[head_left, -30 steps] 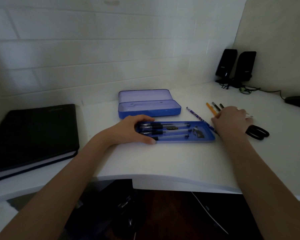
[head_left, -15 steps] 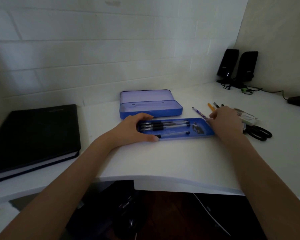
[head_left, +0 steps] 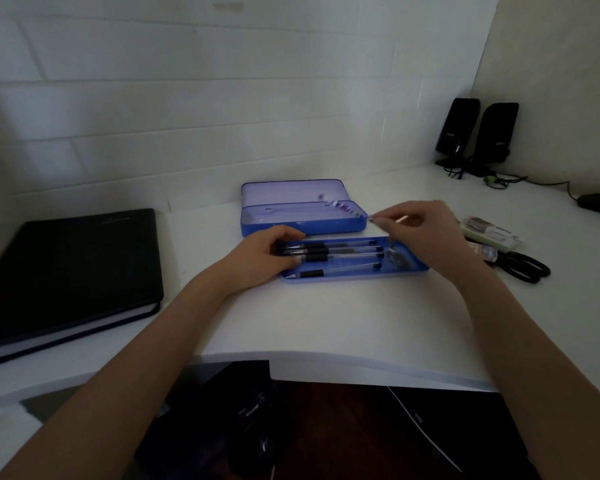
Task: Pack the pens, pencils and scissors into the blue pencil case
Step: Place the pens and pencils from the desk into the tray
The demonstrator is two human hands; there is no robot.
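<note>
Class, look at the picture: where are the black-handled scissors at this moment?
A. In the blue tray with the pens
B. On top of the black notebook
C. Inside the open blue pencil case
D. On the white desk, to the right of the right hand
D: the scissors lie on the white desk, to the right of the right hand, outside both the blue tray and the blue pencil case.

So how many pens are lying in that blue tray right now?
4. All lie side by side in the blue tray: pens and, nearest the person. The left hand covers their left ends, so another could be hidden.
</note>
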